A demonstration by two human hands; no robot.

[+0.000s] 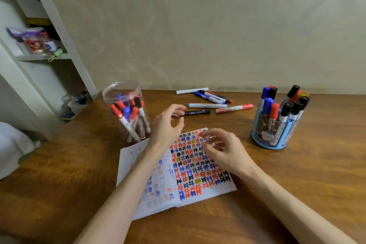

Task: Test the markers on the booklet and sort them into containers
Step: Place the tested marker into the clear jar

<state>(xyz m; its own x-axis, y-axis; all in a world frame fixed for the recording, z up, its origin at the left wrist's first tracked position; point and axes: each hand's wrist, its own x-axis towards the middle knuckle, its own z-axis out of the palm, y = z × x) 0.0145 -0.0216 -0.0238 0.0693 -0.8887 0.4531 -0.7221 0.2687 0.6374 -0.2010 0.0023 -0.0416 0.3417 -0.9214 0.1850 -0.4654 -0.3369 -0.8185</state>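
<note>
Wooden counter (297,174): brown, grain visible, carrying everything below.
Booklet (178,174): lies open near the front middle of the counter, right page filled with red, blue, black and yellow test marks, left page only faintly marked.
Left hand (166,123): over the booklet's far edge, fingers loosely spread and curled, holding nothing; fingertips just beside the black marker.
Right hand (221,148): above the right page, fingers curled and parted, blurred, holding nothing.
Black marker (197,112): flat on the counter, beyond the booklet.
Loose markers (212,98): white, blue, red and black ones lying toward the back edge.
Clear jar (126,111): toward the left edge, uncapped, holding red, blue and black markers.
Blue holder (277,125): toward the right edge, markers standing upright in it.
</note>
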